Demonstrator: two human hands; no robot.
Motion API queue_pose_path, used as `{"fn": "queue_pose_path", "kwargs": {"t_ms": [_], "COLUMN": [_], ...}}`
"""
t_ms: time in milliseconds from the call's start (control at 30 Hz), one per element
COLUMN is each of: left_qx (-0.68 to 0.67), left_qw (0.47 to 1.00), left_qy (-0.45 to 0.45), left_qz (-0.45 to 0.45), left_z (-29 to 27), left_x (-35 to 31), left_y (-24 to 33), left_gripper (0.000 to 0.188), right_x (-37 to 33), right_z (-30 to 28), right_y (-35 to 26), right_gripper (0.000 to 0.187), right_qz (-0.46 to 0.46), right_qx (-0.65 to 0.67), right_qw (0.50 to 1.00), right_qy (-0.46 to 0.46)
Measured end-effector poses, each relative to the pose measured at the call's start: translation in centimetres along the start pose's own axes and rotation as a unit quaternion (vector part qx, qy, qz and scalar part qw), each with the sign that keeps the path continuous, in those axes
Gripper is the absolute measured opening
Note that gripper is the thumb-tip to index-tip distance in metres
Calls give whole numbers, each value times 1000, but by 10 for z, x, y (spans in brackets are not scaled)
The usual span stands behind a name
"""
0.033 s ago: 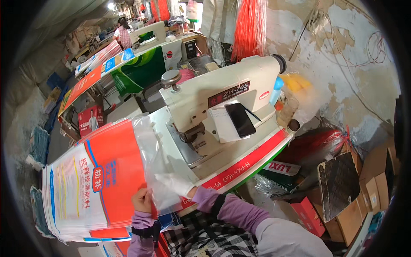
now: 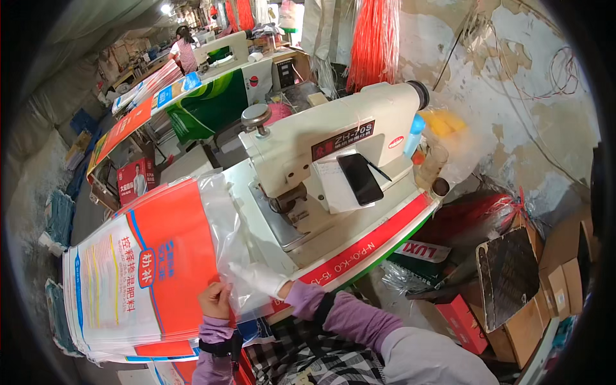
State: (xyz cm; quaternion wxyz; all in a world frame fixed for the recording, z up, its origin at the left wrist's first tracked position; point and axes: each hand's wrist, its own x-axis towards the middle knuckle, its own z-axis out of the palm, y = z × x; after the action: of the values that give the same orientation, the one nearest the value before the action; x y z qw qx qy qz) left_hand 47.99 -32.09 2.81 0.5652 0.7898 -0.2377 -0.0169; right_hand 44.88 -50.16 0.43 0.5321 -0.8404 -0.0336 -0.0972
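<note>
A stack of printed woven bags [image 2: 176,237], orange and white with blue bands, lies on my left. Clear plastic liner [image 2: 223,215] sticks out from the stack's right edge. My left hand [image 2: 215,300], bare, is closed in a pinch at the liner by the lower right corner of the bags. Just right of it, my right hand [image 2: 262,280] wears a white glove. Its fingers stretch leftward over the film, touching it; the undersides of the fingers are hidden. Beyond both hands stands a cream sewing machine [image 2: 340,135], its needle area [image 2: 289,200] beside the liner.
A black phone [image 2: 360,179], paper [image 2: 330,186] and a pen [image 2: 378,169] rest on the machine's bed. At right are cardboard boxes [image 2: 552,282] and a dark board [image 2: 507,279]. Red strands [image 2: 374,48] hang behind. A person [image 2: 185,52] is far back.
My gloved right hand has shifted slightly left and down over the liner. My left hand stays nearly in place, and the bags and machine have not moved.
</note>
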Motion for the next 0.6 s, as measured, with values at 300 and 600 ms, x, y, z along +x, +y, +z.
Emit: {"fn": "queue_pose_path", "kwargs": {"t_ms": [300, 600], "left_qx": [108, -10], "left_qw": [986, 995], "left_qy": [-7, 93], "left_qz": [125, 17], "left_z": [-3, -21], "left_x": [5, 1], "left_y": [20, 10], "left_gripper": [4, 13], "right_x": [-12, -14], "right_z": [0, 30], "right_y": [-10, -36], "right_gripper": [46, 28], "right_qz": [-18, 110], "right_qx": [77, 291], "right_qw": [996, 946], "right_qy": [-48, 92]}}
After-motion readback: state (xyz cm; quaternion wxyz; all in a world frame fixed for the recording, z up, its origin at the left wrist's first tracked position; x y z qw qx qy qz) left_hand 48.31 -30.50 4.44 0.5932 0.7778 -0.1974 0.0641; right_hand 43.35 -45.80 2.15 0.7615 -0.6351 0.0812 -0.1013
